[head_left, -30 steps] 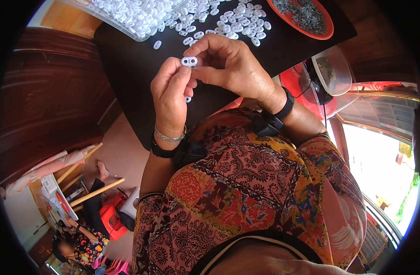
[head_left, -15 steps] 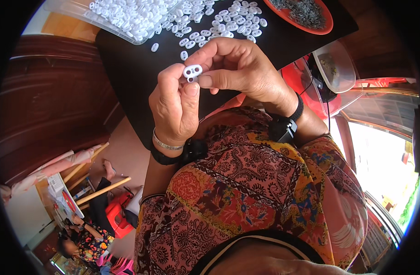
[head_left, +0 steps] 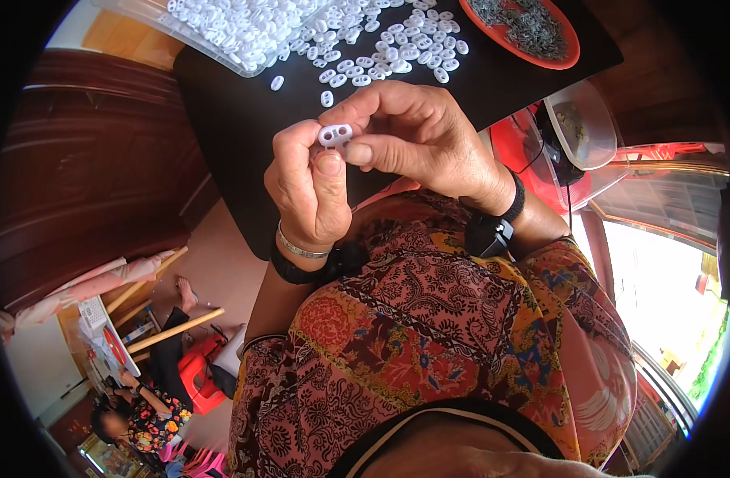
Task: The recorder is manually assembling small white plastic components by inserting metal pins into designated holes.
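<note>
A small white plastic cord lock (head_left: 335,135) with two round holes is held up between my hands, in front of the table edge. My left hand (head_left: 311,187) grips it from the left, with the thumb below and the forefinger along its side. From the right, my right hand (head_left: 416,131) closes in with bent fingers, its thumb tip against the piece's lower right. A smaller whitish part under the cord lock is mostly hidden by the thumbs. Many more white cord locks (head_left: 416,46) lie loose on the black tabletop (head_left: 237,127) beyond my hands.
At the far left, a clear plastic bin (head_left: 221,60) is heaped with white pieces. An orange-red plate (head_left: 576,48) of small grey metal springs (head_left: 532,30) stands far right. Clear tubs (head_left: 588,151) sit beside the table's right edge. Another person (head_left: 154,418) is at the lower left.
Both hands have shifted slightly right and nearer to me with the cord lock. The smaller part under it shows less than before. The grip looks the same.
</note>
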The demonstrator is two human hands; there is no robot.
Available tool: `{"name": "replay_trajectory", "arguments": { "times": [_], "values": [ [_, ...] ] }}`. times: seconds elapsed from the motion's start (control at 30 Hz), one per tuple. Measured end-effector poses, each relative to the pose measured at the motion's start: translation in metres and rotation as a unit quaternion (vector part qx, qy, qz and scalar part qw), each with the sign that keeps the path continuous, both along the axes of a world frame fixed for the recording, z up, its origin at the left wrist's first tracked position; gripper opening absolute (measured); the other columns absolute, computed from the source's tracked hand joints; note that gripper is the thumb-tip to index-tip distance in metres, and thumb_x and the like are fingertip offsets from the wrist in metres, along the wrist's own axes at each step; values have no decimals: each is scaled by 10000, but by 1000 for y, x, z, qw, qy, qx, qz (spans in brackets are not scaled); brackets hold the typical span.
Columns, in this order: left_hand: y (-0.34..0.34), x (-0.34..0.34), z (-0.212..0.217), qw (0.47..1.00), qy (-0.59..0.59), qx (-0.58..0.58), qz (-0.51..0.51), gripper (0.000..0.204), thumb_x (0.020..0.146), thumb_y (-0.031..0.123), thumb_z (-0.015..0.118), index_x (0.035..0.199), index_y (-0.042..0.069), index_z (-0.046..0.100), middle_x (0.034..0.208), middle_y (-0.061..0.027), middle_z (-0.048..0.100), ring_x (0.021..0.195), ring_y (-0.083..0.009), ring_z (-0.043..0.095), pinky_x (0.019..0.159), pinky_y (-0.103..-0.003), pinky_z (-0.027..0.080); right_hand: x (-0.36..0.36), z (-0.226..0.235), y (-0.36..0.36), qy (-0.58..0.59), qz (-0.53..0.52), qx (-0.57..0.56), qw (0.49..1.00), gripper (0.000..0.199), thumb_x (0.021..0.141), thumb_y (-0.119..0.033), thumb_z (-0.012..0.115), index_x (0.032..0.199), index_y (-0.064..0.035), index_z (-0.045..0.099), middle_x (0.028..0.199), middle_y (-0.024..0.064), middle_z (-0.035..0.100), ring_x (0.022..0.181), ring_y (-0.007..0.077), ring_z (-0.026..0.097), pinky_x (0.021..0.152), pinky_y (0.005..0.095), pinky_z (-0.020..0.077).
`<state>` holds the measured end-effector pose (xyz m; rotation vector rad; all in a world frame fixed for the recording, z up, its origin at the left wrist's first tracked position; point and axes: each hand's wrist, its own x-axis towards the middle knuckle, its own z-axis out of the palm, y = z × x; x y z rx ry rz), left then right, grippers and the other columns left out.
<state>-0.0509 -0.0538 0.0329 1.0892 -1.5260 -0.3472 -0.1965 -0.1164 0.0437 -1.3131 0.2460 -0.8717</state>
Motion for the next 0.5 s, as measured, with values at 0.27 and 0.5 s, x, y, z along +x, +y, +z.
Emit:
{"name": "replay_trajectory", "arguments": {
  "times": [0.27, 0.5],
  "values": [
    [1, 7, -3, 1000, -11, -20, -4, 355, 959, 319, 417, 1027, -22, 492, 822, -86, 580, 703, -118, 509, 638, -270, 436, 3, -4, -3, 4, -9, -64, 998, 274, 822, -56, 667, 1075, 27, 601, 1008, 96, 638, 900, 146, 612, 804, 282, 501],
    [1, 10, -8, 994, -64, -78, 31, 422, 960, 368, 407, 1033, -39, 493, 847, -112, 574, 701, -133, 518, 620, -265, 430, 5, 1, -4, 20, -95, -291, 952, 247, 846, -128, 641, 1042, 18, 607, 927, 122, 654, 841, 202, 647, 719, 282, 513]
  ]
}}
